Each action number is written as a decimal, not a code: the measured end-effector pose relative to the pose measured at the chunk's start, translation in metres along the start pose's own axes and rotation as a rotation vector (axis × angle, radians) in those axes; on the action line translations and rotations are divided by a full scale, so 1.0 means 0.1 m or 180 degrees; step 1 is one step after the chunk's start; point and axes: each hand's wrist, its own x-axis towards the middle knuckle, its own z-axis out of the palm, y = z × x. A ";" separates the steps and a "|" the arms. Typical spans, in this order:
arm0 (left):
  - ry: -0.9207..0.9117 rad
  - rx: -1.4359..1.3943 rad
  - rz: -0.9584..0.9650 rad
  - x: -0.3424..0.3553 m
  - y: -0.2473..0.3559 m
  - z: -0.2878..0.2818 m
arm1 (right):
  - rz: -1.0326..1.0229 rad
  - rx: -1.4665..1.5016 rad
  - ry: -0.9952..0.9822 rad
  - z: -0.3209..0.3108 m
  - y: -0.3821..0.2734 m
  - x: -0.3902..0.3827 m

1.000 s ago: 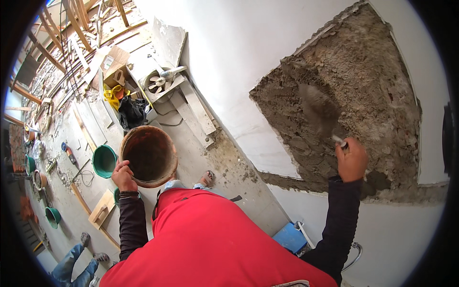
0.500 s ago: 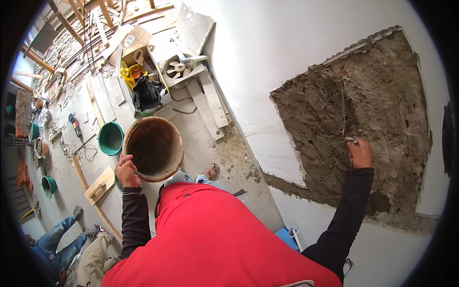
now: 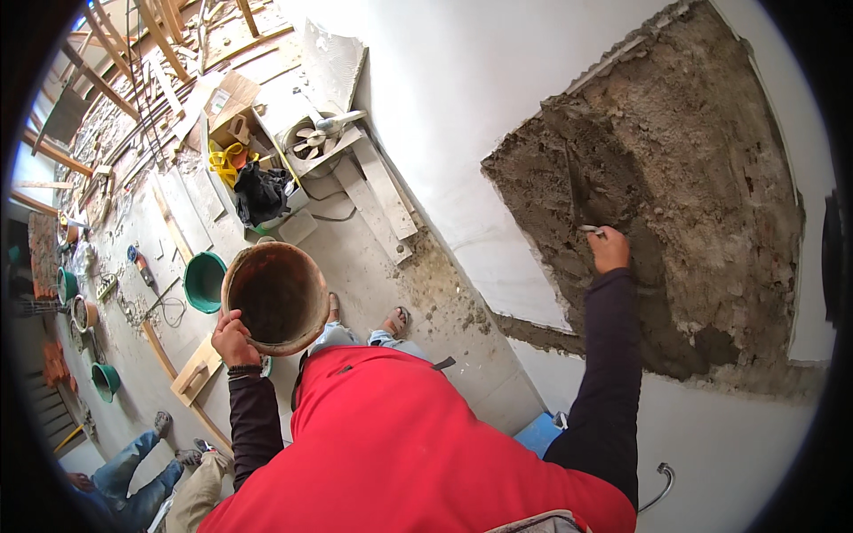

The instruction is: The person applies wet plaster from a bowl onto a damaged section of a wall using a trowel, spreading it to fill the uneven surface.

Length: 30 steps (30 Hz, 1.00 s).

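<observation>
Trowel (image 3: 574, 186) noted nearly edge-on at the rough, dark mortar patch (image 3: 702, 186) in the white wall (image 3: 444, 98), your right hand (image 3: 610, 250) closed around its pale handle. Your left hand (image 3: 233, 338) is clamped on the near-left rim of a round, brown-orange bucket (image 3: 267, 256), its stained interior facing up. On the floor, a green tub (image 3: 205, 282) and a wooden float (image 3: 196, 371) appear leftward of the bucket.

We see a white wall (image 3: 435, 107) meeting a pale grey floor (image 3: 466, 364), stained brown along their shared edge. Towards the upper left, wooden posts (image 3: 161, 37) stand among scattered rubble (image 3: 92, 129), and strong light whitens the room around us there.
</observation>
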 end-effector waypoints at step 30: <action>-0.1472 0.0022 -0.0012 0.03 -0.01 0.86 | -0.1130 0.0084 -0.0876 -2.13 -1.94 -1.06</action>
